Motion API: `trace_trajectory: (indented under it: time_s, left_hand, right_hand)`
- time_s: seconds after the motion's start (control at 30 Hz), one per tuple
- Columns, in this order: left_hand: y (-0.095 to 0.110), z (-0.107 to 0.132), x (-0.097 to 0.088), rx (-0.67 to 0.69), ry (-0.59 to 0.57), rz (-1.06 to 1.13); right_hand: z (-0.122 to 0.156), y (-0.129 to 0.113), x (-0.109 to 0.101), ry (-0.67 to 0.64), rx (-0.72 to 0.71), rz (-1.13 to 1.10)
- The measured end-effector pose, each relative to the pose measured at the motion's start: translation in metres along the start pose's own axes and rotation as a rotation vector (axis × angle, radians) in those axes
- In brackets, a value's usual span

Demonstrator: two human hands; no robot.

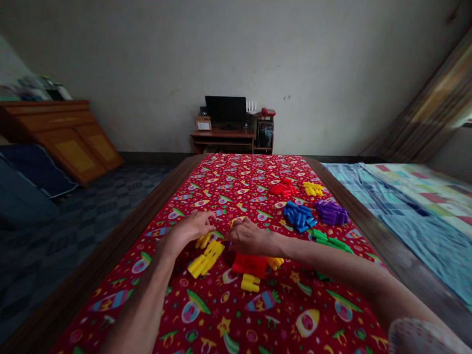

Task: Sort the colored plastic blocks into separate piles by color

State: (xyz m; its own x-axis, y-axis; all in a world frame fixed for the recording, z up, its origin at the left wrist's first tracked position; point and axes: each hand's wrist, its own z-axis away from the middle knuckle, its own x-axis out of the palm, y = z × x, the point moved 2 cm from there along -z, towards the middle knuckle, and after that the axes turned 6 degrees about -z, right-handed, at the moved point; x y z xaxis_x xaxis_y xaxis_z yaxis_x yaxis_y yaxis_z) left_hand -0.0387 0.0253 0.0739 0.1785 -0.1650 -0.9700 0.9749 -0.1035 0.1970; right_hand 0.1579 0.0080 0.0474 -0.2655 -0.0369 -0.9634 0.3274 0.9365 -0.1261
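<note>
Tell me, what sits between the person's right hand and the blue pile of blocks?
Nothing but bare red printed cloth separates the right hand from the blue pile, as the head view shows.

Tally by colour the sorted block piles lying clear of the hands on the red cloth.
red pile: 1
yellow pile: 1
blue pile: 1
purple pile: 1
green pile: 1
Total: 5
Single blocks in each are too blurred to count.
</note>
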Motion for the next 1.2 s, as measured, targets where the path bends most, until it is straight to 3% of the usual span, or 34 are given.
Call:
trace_trajectory:
  time_s: [0.13, 0.33, 0.47, 0.63, 0.8, 0.9, 1.0, 1.2]
  left_hand:
    - [-0.004, -0.007, 0.014, 0.013, -0.052, -0.074]
    - [-0.025, -0.021, 0.033, 0.073, -0.020, -0.058]
    - [-0.035, -0.024, 0.041, 0.103, 0.022, -0.033]
    - [-0.033, -0.025, 0.041, 0.095, 0.063, -0.044]
    - [-0.029, -0.024, 0.039, 0.115, 0.039, -0.026]
    - [-0.030, -0.025, 0.040, 0.116, 0.063, -0.031]
    - [-0.030, -0.026, 0.041, 0.103, 0.054, -0.048]
    - [-0.029, -0.026, 0.042, 0.100, 0.061, -0.041]
  right_hand:
    - [0.006, 0.002, -0.004, 0.040, 0.065, -0.069]
    - [0.011, 0.012, -0.032, -0.011, 0.211, -0.513]
    - [0.032, 0.049, -0.068, 0.201, 0.368, -0.615]
    - [0.099, 0.115, -0.116, 0.442, 0.581, -0.408]
    - [0.183, 0.155, -0.137, 0.353, 0.911, -0.059]
    - [0.217, 0.161, -0.132, 0.267, 1.046, 0.007]
    - [0.234, 0.159, -0.124, 0.252, 1.088, -0.020]
    - [0.228, 0.144, -0.128, 0.340, 1.082, 0.063]
